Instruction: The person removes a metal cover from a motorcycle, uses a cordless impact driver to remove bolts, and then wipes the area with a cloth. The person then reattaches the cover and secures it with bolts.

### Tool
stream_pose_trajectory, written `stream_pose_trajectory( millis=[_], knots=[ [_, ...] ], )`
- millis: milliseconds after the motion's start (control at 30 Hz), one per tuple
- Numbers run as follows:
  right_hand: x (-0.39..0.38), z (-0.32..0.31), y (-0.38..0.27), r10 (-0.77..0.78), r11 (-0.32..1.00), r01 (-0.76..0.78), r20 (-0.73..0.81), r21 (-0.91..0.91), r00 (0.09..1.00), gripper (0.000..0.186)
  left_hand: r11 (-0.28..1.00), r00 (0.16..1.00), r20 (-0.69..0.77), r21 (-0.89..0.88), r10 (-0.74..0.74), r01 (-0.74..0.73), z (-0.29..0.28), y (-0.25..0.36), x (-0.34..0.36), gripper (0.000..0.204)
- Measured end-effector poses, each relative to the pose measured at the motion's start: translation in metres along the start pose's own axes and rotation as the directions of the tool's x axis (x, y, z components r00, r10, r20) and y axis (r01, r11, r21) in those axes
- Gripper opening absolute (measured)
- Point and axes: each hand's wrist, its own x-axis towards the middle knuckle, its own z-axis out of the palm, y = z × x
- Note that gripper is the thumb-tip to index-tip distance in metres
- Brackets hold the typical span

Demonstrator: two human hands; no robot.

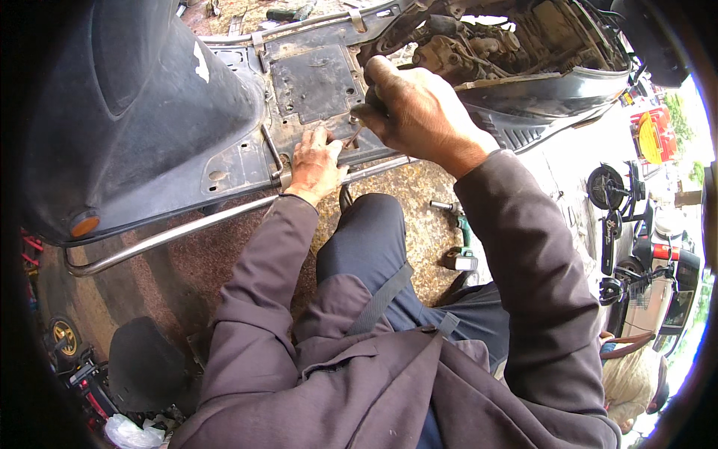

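A dark grey motor scooter stands in front of me, its bare footboard (pixel 245 161) scuffed and dusty. My left hand (pixel 315 165) lies on the footboard's near edge with fingers stretched out and nothing in them. Just right of it, my right hand (pixel 419 112) is closed round what looks like a screwdriver (pixel 354 138); the thin shaft points down at the footboard beside my left fingertips. My palm and fingers hide most of its handle. Beyond both hands sits a square black cover (pixel 314 84) on the footboard.
A metal side rail (pixel 172 233) runs along the scooter's near side. The engine (pixel 479 52) lies exposed at the far right. A green cordless power tool (pixel 464 243) rests on the stained ground by my knee. Other scooters (pixel 609 191) stand to the right, where a person (pixel 628 378) also appears.
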Motion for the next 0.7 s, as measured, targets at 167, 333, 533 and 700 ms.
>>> stream_pose_trajectory(
  millis=[167, 333, 533, 700],
  knots=[
    [-0.005, 0.005, 0.000, -0.086, 0.996, 0.082, -0.095, -0.038, 0.992, 0.036, 0.999, 0.999, -0.037, -0.012, 0.038, -0.038, 0.009, -0.007, -0.001, 0.045],
    [-0.007, -0.007, 0.002, 0.015, 0.999, -0.015, 0.010, 0.038, 1.000, 0.040, 0.995, 1.000, 0.011, -0.101, -0.012, 0.013, 0.017, -0.007, 0.006, 0.057],
    [-0.014, -0.012, -0.019, 0.083, 0.995, -0.071, -0.181, 0.072, 0.980, 0.028, 0.998, 0.991, 0.126, -0.029, -0.054, 0.058, 0.014, -0.005, 0.002, 0.077],
    [-0.010, -0.004, -0.018, 0.122, 0.988, -0.115, -0.061, 0.106, 0.991, 0.033, 0.999, 0.993, 0.112, -0.003, -0.045, 0.046, 0.014, -0.004, 0.002, 0.070]
  ],
)
